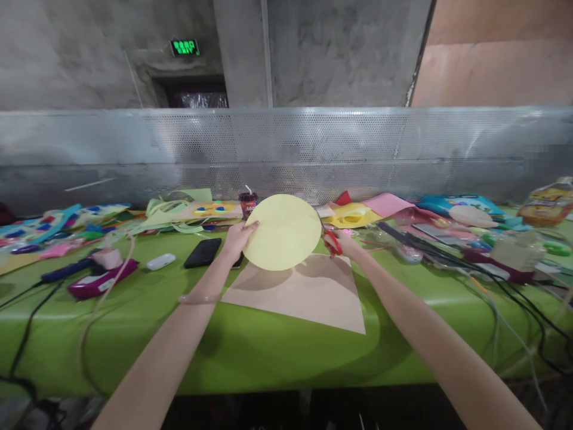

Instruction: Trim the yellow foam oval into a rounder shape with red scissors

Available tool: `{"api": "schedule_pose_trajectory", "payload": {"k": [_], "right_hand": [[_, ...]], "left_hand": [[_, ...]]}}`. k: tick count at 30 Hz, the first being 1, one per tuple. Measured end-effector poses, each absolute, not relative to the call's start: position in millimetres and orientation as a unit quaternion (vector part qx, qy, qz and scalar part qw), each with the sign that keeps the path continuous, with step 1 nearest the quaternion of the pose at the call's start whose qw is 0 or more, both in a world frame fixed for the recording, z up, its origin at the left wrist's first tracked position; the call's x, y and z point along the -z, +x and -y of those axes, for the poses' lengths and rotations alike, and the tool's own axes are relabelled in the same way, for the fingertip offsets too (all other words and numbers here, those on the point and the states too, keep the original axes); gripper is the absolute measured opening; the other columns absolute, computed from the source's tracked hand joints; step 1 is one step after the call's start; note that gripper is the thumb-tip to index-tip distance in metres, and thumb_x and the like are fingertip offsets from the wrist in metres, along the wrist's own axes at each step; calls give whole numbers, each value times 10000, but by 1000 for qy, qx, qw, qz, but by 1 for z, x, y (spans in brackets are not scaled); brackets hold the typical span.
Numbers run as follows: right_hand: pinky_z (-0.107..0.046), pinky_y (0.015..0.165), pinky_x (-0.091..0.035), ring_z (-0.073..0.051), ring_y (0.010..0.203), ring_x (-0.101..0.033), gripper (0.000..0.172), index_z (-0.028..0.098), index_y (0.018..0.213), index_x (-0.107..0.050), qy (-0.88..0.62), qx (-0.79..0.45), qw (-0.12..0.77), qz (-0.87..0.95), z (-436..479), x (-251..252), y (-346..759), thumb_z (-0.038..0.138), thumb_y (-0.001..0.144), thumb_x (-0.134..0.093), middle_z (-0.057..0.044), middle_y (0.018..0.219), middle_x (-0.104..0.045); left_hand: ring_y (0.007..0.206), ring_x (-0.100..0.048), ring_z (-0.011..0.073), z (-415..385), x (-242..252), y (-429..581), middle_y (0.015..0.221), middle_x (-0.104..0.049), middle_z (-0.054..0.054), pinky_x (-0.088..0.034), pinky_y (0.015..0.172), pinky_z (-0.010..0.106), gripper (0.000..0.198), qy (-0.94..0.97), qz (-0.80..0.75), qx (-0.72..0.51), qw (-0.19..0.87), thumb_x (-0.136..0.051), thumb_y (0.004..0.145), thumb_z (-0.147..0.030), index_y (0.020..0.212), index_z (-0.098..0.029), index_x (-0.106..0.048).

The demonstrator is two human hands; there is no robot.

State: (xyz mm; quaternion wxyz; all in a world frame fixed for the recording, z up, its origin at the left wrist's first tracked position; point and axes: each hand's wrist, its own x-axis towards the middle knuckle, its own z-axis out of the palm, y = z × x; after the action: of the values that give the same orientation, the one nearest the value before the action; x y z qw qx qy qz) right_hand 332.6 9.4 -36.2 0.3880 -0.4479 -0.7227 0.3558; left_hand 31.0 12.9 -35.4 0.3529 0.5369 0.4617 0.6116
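A pale yellow paper disc point(283, 232) is held up over the table, its left edge pinched by my left hand point(239, 240). My right hand point(344, 243) is closed round the red handles of a pair of scissors point(332, 241) at the disc's right edge. The scissor blades are mostly hidden beside the disc, so I cannot tell whether they touch it. Below the disc, a beige sheet of paper point(313, 295) lies flat on the green tabletop, with the disc's shadow across it.
A black phone point(203, 252), a white case point(161, 261) and a purple box point(102, 279) lie at left. Behind the disc stands a lidded cup point(248, 203). Coloured paper point(353, 215) lines the back. At right are black cables point(470, 260) and a bottle point(547, 203).
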Motion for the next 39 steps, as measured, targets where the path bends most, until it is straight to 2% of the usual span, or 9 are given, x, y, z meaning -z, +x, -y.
{"api": "schedule_pose_trajectory", "payload": {"k": [27,39], "right_hand": [[-198,347,-446,-72,338,-442,230,174,533,-410,-455,-340,384,728,4,26,329,282,719,-495,35,419,-455],[-205,354,-450,-83,352,-474,220,165,535,-447,-461,-354,391,714,2,27,329,285,715,-489,22,438,-495]], "left_hand": [[608,-620,192,-8,31,33,766,-673,97,-487,545,282,382,519,-461,-623,361,-669,589,-419,815,-114,-637],[659,-622,204,-9,33,32,830,-669,113,-484,566,286,422,529,-458,-620,355,-654,597,-446,849,-107,-635]]}}
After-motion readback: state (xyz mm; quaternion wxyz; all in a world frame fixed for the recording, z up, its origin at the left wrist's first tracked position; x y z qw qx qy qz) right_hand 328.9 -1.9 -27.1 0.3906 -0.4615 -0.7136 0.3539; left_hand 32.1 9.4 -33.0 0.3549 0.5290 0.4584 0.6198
